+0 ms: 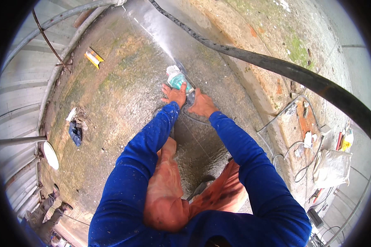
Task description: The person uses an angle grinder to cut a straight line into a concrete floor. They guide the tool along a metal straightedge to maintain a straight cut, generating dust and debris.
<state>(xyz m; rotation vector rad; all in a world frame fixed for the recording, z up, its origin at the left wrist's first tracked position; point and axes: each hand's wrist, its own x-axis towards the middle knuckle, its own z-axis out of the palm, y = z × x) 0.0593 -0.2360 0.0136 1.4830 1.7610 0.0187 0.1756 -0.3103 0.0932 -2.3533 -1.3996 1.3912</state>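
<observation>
A teal angle grinder (178, 79), with whitish wrapping over its front part, is held low over the wet-looking concrete floor. My left hand (176, 96) presses against its body, thumb on the teal housing and fingers partly spread at the side. My right hand (203, 104) is closed round the dark rear part. A dark edge, seemingly the disc or guard, shows at the front. From there a white plume of dust or spray (160, 40) shoots away toward the far left. The tool's underside and my right fingertips are hidden.
A thick black hose (251, 57) arches across the upper right. Cables (278, 113) lie on the concrete ledge (259, 88), near a white sack (333, 166). At left are a yellow piece (94, 57), a dark blue bundle (75, 132) and a corrugated metal wall (18, 103). Another person's legs (45, 212) appear lower left.
</observation>
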